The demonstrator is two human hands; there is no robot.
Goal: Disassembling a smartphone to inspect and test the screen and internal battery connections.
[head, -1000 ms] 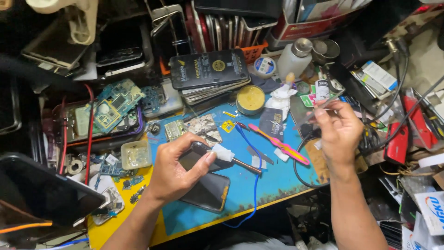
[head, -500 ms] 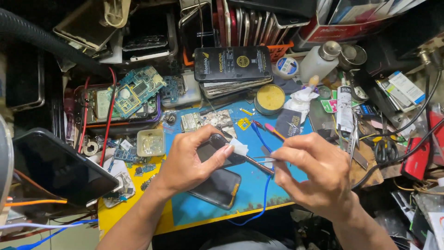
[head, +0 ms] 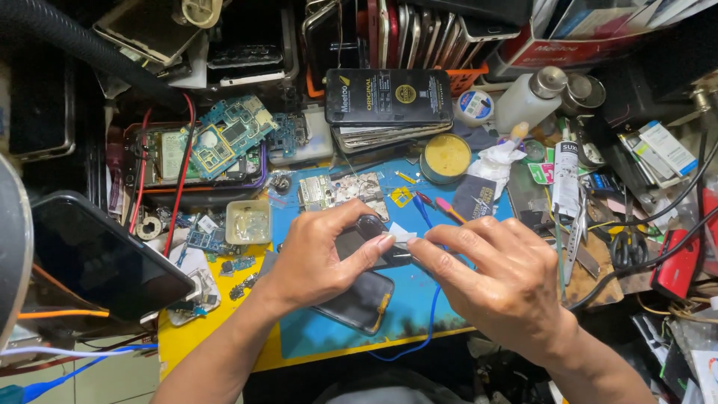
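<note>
On the blue work mat (head: 449, 303), left hand (head: 318, 258) pinches the small dark phone part (head: 359, 238) above the black phone (head: 363, 299), right hand (head: 497, 280) fingertips closed on a thin tool at its edge — brace wrists, pry shallow.

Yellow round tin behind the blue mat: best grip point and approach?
Take the yellow round tin by its side wall, coming straight down from above. It sits upright and open-topped; its low rim is the only graspable edge. White tissue crowds its right side, so span front to back.
</note>
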